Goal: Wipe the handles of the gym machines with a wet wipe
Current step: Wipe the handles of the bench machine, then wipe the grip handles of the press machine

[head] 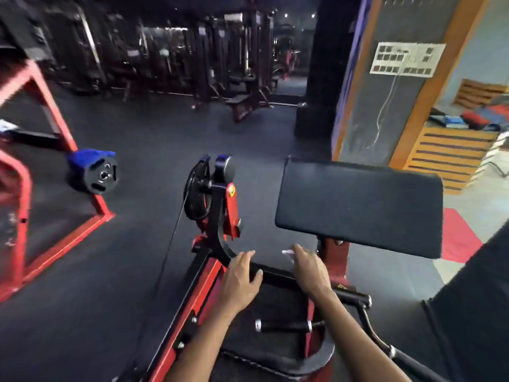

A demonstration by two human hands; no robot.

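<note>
Now, both your hands sit on one black bar.
Left hand (240, 279): fingers curled over the bar (278, 277), thumb beneath, steadying it.
Right hand (309, 268): fingers bent, pinching the wipe (287, 252), which pokes past your fingertips, ready to rub.

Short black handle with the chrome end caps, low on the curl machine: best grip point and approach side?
Grip the short black handle mid-span, between its chrome caps, fingers wrapping from above. It lies about horizontal with open space over it; the red frame and padding sit beneath. Both hands are on the upper bar now.
</note>
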